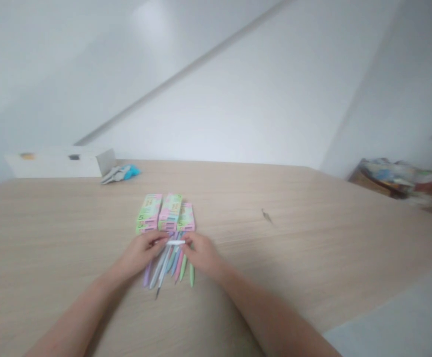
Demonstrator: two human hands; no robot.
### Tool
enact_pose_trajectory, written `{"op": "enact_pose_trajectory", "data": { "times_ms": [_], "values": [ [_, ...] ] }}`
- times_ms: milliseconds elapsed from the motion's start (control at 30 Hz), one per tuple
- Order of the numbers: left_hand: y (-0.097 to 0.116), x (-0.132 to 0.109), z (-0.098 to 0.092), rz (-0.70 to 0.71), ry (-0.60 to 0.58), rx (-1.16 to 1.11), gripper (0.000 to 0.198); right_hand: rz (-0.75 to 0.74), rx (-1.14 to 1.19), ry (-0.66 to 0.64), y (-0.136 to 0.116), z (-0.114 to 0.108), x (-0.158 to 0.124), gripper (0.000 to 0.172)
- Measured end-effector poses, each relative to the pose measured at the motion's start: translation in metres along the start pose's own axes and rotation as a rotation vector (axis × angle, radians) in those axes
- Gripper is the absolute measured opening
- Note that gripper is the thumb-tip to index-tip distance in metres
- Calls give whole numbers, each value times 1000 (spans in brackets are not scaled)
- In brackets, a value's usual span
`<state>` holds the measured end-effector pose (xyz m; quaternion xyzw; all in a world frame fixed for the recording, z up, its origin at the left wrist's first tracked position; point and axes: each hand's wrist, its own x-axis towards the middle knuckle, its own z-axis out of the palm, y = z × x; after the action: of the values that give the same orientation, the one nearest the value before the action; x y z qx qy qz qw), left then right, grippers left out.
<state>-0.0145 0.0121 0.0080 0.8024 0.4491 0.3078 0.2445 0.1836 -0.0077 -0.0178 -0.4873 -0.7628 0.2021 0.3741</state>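
A short white pen point(175, 242) lies crosswise between my two hands. My left hand point(145, 250) pinches its left end, and my right hand point(200, 252) pinches its right end. Under and in front of them, several pastel pens point(163, 267) in purple, white, blue, pink and green are spread on the table; one white pen points a dark tip toward me. Just beyond my fingers stand three pink-and-green boxes side by side: a left box point(149, 210), a middle box point(171, 208) and a right box point(187, 217). My fingers partly hide the pens' far ends.
The wooden table point(231, 198) reaches back to a white wall. A long white box point(58, 163) stands at the back left, with a grey-and-blue glove-like cloth point(121, 173) beside it. A small dark scrap point(266, 215) lies right of centre. Blurred clutter point(394, 176) sits at the far right.
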Motion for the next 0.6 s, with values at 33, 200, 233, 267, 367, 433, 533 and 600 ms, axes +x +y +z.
{"op": "enact_pose_trajectory", "data": {
  "times_ms": [33, 200, 233, 267, 367, 433, 533, 600],
  "values": [
    [-1, 0, 0, 1, 0, -10, 36, 0, -2, 4, 1, 1, 0, 15],
    [-6, 1, 2, 22, 14, -16, 34, -5, 6, 33, 3, 1, 1, 16],
    [-7, 1, 1, 26, 11, -18, 34, -7, 9, 37, 2, 1, 2, 16],
    [-7, 1, 1, 28, 7, -20, 34, -9, 12, 38, 2, 1, 2, 16],
    [-11, 1, 0, 26, -9, -24, 35, -11, 14, 42, 2, 2, 2, 16],
    [-14, 2, -1, 18, -9, -25, 36, -8, 11, 50, 3, 2, 2, 16],
    [-16, 2, -1, 21, -13, -21, 36, -13, -2, 56, 2, 2, 2, 16],
    [-16, 2, -1, 34, -10, -21, 34, -17, -12, 52, 1, 1, 1, 16]
  ]
}}
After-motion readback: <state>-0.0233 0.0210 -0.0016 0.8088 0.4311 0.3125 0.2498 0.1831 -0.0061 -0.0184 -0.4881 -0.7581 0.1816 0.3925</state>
